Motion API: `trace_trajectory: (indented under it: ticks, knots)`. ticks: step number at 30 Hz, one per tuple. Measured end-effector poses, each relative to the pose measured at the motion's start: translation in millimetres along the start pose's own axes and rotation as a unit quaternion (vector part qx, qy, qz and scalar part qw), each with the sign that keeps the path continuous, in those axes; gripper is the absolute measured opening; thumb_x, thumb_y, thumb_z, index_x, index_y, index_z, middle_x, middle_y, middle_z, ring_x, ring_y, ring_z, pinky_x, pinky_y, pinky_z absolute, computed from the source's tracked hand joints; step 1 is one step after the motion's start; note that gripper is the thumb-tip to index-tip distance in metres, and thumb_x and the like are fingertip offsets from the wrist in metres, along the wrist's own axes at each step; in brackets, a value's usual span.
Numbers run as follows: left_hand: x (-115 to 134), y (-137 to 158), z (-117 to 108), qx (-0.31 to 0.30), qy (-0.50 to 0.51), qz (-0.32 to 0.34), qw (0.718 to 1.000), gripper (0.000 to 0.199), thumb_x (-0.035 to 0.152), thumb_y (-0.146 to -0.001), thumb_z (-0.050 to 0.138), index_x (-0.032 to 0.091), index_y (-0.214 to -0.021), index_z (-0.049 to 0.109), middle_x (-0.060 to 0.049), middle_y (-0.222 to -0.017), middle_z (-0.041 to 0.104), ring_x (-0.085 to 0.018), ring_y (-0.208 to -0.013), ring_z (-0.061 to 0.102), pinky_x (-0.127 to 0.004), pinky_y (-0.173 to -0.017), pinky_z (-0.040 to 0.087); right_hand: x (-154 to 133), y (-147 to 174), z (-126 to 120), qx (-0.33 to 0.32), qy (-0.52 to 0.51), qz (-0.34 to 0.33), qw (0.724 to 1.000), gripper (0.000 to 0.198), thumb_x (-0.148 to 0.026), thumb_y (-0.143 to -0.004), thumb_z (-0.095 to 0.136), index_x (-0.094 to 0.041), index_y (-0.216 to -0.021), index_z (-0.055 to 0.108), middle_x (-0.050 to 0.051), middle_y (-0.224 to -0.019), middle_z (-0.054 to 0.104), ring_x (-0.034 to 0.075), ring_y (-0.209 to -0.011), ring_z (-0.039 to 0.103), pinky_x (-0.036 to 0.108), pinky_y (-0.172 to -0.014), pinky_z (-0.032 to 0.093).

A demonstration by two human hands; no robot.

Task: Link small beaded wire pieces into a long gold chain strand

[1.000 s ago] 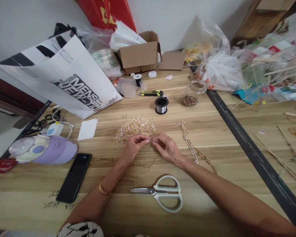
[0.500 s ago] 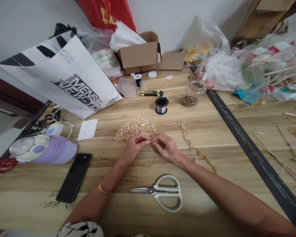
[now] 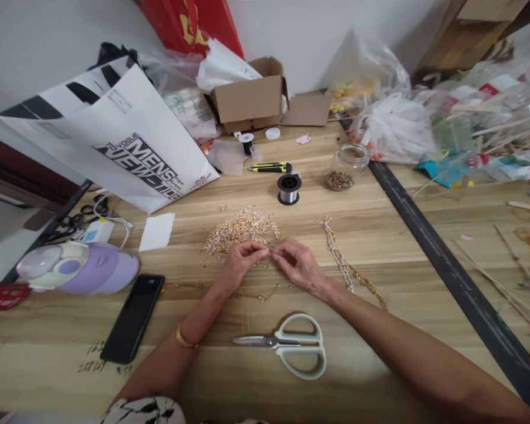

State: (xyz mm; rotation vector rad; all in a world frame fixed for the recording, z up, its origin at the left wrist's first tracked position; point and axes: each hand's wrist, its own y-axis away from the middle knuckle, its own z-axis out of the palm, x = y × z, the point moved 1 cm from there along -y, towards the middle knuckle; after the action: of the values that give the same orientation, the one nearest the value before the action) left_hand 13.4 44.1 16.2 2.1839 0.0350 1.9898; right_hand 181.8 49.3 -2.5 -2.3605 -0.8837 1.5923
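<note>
My left hand [image 3: 244,263] and my right hand [image 3: 298,265] meet fingertip to fingertip at the near edge of a pile of small gold and clear beads [image 3: 238,229]. Both are closed in a pinch; whatever lies between the fingers is too small to make out. A thin gold chain [image 3: 260,296] lies on the table below my hands and passes behind my left forearm. To the right, silver and gold bead strands [image 3: 342,259] stretch partly under my right forearm. Scissors with pale handles [image 3: 298,344] lie nearer to me.
Behind the beads are a wire spool [image 3: 288,189], a yellow-black utility knife [image 3: 270,168] and a jar of dark beads [image 3: 342,176]. A phone [image 3: 133,318], purple bottle [image 3: 101,268] and white paper bag [image 3: 128,141] stand or lie left. Plastic bags and bottles crowd the right back.
My left fingertips have shifted very slightly to the left. Otherwise the hands and the things on the table look the same.
</note>
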Motion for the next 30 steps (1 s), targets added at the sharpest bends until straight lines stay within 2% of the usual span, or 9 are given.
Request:
trace_trajectory:
  ticks: [15, 30]
  knots:
    - [2.2, 0.8, 1.4, -0.009, 0.0, -0.008, 1.0, 0.02, 0.029, -0.061, 0.076, 0.013, -0.071, 0.068, -0.001, -0.067, 0.066, -0.012, -0.064, 0.057, -0.023, -0.064, 0.044, -0.4, 0.4, -0.3, 0.003, -0.001, -0.007, 1.0, 0.008, -0.021, -0.087, 0.05, -0.019, -0.081, 0.055, 0.003, -0.073, 0.056, 0.015, -0.067, 0.052, 0.028, -0.063, 0.041]
    - [1.3, 0.5, 0.7, -0.015, -0.015, 0.008, 1.0, 0.017, 0.03, -0.068, 0.071, 0.013, -0.073, 0.069, -0.001, -0.07, 0.067, -0.013, -0.068, 0.057, -0.024, -0.068, 0.044, -1.9, 0.0, -0.8, -0.004, -0.019, -0.023, 1.0, 0.006, -0.018, -0.087, 0.05, -0.019, -0.084, 0.056, 0.003, -0.077, 0.056, 0.015, -0.07, 0.052, 0.027, -0.065, 0.043]
